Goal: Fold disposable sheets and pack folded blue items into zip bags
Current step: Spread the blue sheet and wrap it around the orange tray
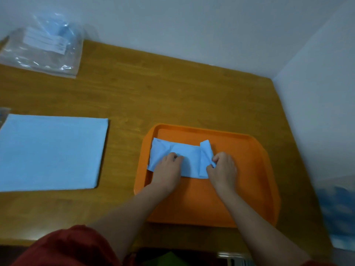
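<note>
The white label (45, 41) on the clear zip bag (41, 48) carries print too blurred to read.

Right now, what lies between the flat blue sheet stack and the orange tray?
Only a bare strip of wooden table lies between the blue sheet stack and the orange tray, seen in the head view.

Forearms outstretched, left hand (169, 167) and right hand (222, 167), fingers curled, on blue sheet (192, 155)

Indoor packing corner, wooden table (172, 96), bare white walls (192, 25)
</note>
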